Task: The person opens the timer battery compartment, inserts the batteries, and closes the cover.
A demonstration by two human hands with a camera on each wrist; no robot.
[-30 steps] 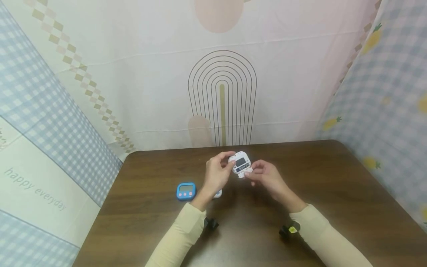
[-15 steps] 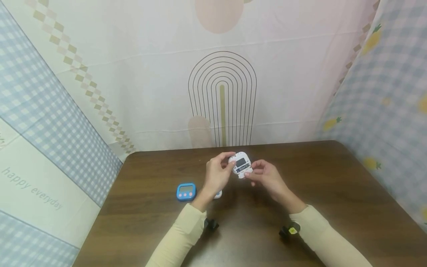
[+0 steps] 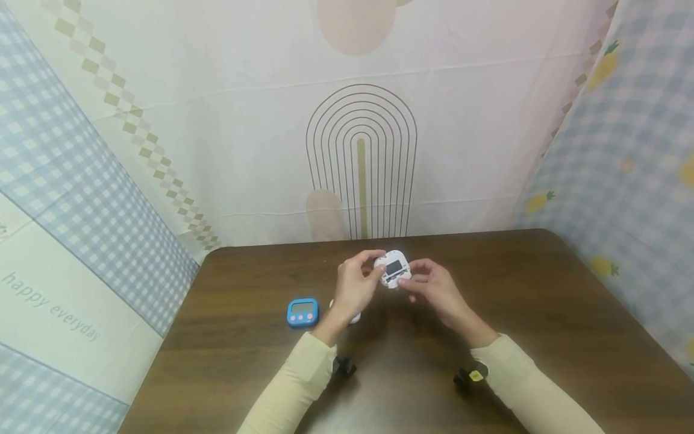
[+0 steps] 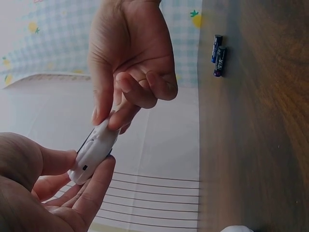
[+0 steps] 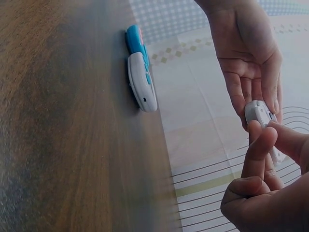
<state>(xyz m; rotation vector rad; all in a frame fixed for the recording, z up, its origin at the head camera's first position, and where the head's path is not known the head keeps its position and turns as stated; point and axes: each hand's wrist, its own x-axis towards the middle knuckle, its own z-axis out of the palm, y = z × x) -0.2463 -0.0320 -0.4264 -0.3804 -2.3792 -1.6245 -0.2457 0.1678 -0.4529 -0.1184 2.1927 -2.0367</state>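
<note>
Both hands hold a white timer (image 3: 393, 266) above the table, its back with a dark rectangle facing the head camera. My left hand (image 3: 355, 288) grips its left edge between thumb and fingers. Thumb and index finger of my right hand (image 3: 438, 290) pinch the lower right edge, at the white battery cover (image 3: 391, 282). From the left wrist, the timer (image 4: 92, 153) shows edge-on between both hands. In the right wrist view, fingertips partly hide the timer (image 5: 258, 113).
A blue timer (image 3: 302, 313) lies on the brown table (image 3: 233, 361). Beside it is another white timer (image 3: 355, 317), partly hidden by my left wrist. Two dark batteries (image 4: 217, 48) (image 4: 219, 62) lie on the table in the left wrist view.
The battery cover has moved up against the timer's back and covers more of the battery slot. My left hand and the timer have shifted slightly right and down.
</note>
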